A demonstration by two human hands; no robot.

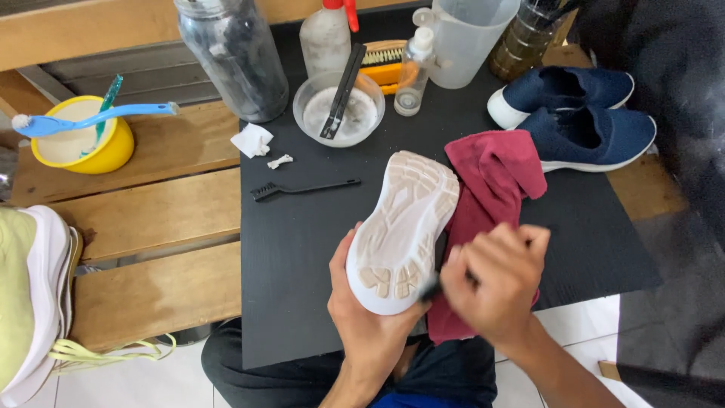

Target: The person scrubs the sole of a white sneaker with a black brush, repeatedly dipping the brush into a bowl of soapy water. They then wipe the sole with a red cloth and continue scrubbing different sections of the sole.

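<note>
My left hand [362, 317] grips a shoe [400, 227] from below, its white and beige sole turned up toward me. My right hand [495, 283] is closed around a small dark tool whose tip [430, 289] touches the heel edge of the sole; the hand is blurred. A dark red cloth [495, 177] lies under and beside the shoe, draped on the black mat [302, 249].
A black brush [302, 187] and white scraps [257, 143] lie on the mat. Behind them are a clear bowl [338, 109] with a black brush in it, bottles, a jug [464, 38] and a jar [234, 53]. Two navy shoes [581, 117] sit right. A yellow bowl [79, 136] sits left.
</note>
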